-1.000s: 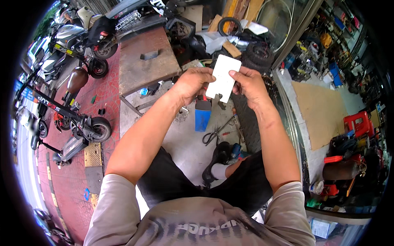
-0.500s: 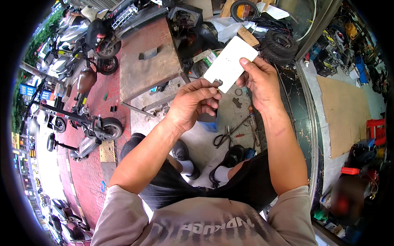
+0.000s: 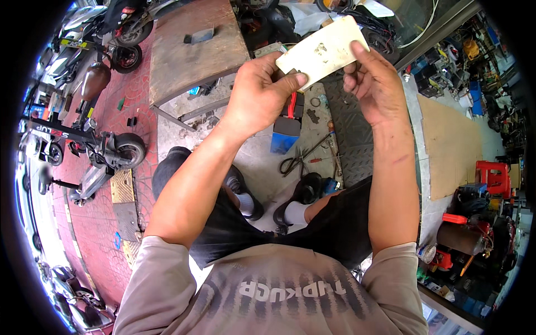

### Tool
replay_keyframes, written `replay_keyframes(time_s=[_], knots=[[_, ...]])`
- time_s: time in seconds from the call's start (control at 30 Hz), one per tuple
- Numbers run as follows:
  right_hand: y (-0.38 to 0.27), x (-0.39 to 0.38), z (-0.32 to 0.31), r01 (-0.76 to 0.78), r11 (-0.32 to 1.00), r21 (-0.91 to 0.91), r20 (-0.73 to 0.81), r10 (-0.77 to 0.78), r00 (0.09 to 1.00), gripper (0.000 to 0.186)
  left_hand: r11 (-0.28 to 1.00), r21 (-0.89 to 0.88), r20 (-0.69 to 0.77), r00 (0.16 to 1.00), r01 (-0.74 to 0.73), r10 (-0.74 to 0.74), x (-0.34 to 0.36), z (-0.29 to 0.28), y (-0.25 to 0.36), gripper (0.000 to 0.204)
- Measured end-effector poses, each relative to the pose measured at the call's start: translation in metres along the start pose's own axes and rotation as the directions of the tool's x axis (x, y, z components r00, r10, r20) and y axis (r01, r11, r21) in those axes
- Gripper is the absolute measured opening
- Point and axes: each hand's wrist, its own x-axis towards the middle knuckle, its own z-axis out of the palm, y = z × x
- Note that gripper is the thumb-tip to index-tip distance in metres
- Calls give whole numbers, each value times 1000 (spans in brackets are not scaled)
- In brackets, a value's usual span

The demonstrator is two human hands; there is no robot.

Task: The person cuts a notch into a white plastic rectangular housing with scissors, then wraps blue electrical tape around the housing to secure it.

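Note:
A flat cream-white rectangular plate, stained with dark smudges near its middle, is held up in front of me between both hands. My left hand grips its lower left corner, thumb on the face and the other fingers mostly hidden behind. My right hand pinches its right end, with the thumb on the face and curled fingers below the edge. A small dark patch shows on the plate beside my left thumb. Beneath the hands, a blue-and-black battery with red leads stands on the ground.
Black-handled scissors and a red-handled screwdriver lie near my shoes. A low worn wooden table stands ahead to the left. Scooters occupy the left-hand red paving. At right lie a cardboard sheet and a red plastic stool.
The plate has risen and turned closer to horizontal, and its smudges now show clearly. My left thumb has come onto its face. The whole view has shifted slightly.

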Motion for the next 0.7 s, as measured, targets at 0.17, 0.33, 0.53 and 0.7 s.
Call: replay_keyframes(time_s=[0.17, 0.33, 0.53, 0.7], knots=[[-36, -20, 8, -182, 982, -43, 130, 186, 974, 49, 666, 586, 54, 842, -462, 537, -14, -12, 9, 18], [-20, -8, -9, -141, 982, -123, 143, 158, 977, 45, 647, 644, 32, 860, -408, 510, -40, -7, -7, 26], [56, 34, -65, -171, 834, -525, 120, 271, 955, 27, 919, 391, 56, 996, 44, -71, -110, 12, -47, 21], [97, 46, -33, -140, 776, -615, 246, 358, 901, 29, 738, 179, -247, 755, 651, -607, -113, 8, -109, 47]])
